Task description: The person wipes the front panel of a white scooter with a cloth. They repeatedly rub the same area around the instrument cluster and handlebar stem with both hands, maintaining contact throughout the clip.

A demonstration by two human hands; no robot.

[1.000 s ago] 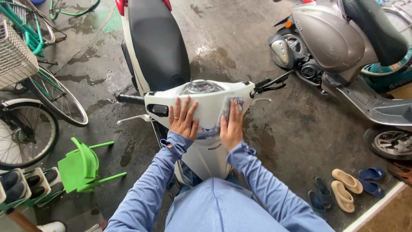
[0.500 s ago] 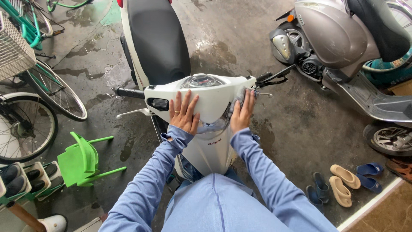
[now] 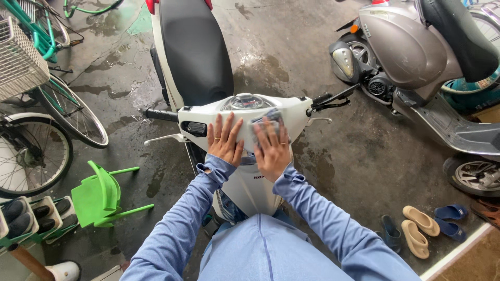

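A white scooter (image 3: pixel 245 171) is seen in the middle of the frame, with its black seat (image 3: pixel 195 49) reaching to the upper edge and its handlebar cover lying across the centre. A grey cloth (image 3: pixel 265 120) is pressed on the right part of this cover, just below the round speedometer (image 3: pixel 245 100). The cloth is held flat under the right hand (image 3: pixel 272 148), whose fingers are laid close together over it, so only the upper edge of the cloth is shown. The left hand (image 3: pixel 225 140) is placed just beside it on the bare white cover, open, with the fingers a little spread and nothing gripped. Both arms are covered by light blue sleeves (image 3: pixel 179 224) coming from the lower edge.

The black left grip (image 3: pixel 159 115) is seen at the centre left, and the brake lever (image 3: pixel 333 99) at the centre right. The concrete floor (image 3: pixel 323 156) around the scooter is wet in patches. A grey scooter (image 3: pixel 416 57) is parked in the upper right. Sandals (image 3: pixel 419 229) are lying in the lower right. A green plastic chair (image 3: pixel 101 198) is tipped over in the lower left, and bicycles (image 3: pixel 36 93) are standing at the left edge.
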